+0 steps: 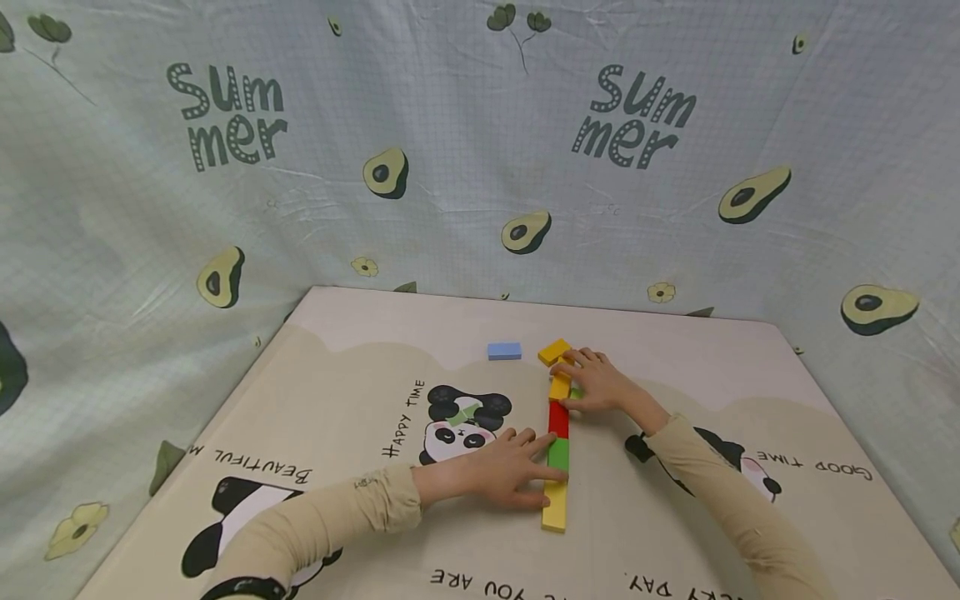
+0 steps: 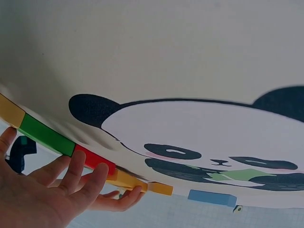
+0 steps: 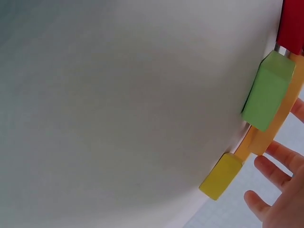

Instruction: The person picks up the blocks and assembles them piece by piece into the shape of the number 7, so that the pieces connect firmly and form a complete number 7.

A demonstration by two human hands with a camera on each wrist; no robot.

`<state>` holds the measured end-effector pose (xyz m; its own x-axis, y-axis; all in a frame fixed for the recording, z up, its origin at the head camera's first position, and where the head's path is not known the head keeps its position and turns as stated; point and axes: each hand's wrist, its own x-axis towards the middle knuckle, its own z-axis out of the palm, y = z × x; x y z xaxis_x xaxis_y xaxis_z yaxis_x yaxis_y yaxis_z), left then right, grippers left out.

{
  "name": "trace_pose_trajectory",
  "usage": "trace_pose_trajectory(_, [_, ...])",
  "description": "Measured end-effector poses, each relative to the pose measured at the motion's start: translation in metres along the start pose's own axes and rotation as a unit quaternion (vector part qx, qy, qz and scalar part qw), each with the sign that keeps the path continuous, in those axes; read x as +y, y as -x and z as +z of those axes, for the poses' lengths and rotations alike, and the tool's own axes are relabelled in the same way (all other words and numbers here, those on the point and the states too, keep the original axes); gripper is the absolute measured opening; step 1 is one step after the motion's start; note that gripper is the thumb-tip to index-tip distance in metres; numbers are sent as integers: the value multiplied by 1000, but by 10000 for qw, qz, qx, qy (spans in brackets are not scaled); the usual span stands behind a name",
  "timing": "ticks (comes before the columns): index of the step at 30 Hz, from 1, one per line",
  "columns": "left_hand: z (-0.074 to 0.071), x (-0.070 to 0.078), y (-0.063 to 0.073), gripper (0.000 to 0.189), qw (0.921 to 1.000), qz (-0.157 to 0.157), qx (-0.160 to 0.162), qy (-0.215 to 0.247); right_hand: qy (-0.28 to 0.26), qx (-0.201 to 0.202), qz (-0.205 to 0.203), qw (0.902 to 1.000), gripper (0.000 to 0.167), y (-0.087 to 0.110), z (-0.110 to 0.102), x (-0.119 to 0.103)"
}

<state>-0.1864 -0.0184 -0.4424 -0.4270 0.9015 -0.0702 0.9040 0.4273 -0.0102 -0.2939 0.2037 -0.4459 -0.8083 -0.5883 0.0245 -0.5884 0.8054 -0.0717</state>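
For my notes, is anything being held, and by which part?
The left grip seems to hold nothing, its fingers spread at the dark green block. Whether the right grip pinches the orange block beside it cannot be told.

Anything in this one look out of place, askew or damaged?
Slightly: the orange-yellow block at the far end of the block row sits slanted to it, and the blue block lies apart, to the left. No damage shows.
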Motion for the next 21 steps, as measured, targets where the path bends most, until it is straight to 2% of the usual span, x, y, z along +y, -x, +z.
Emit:
trace_pose_trajectory(14, [-2,0,1,43,10000,-20,-23,21,-41,-295,26,9996,47,-1,-2,-2])
trace_pose_trajectory(21, [-1,1,0,43,9998,-24,-32,216,-105,-309,31,9995,38,-2,2,1])
